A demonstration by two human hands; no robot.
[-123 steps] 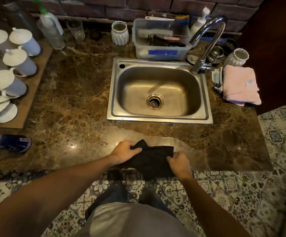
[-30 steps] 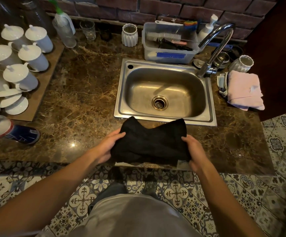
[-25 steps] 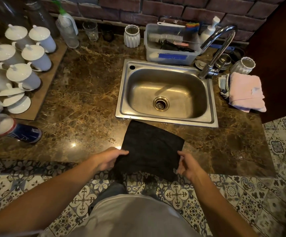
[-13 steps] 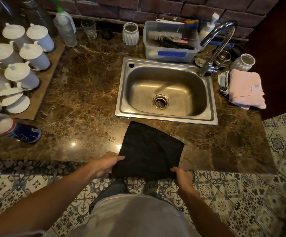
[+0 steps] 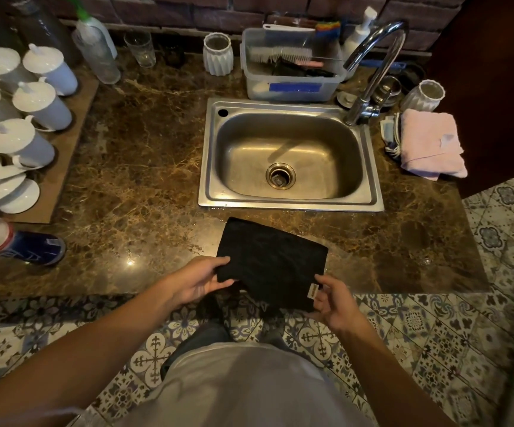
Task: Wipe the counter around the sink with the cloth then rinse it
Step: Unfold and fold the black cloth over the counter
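Both hands pinch the cloth [image 5: 272,261] at its near corners, left hand [image 5: 200,280] and right hand [image 5: 331,300], spreading it flat at the bench [image 5: 144,180] edge, low centre of frame, likely for wiping.

A home kitchen: beyond the fingers [image 5: 223,261], a steel sink [image 5: 289,208] with a curved tap [image 5: 372,69] is set in a brown marble worktop [image 5: 144,167]. A tub of brushes [image 5: 289,75] stands behind it against a brick wall [image 5: 218,13]; lidded white mugs [image 5: 34,100] cluster far left of the fingers, and patterned floor tiles [image 5: 434,349] lie below.
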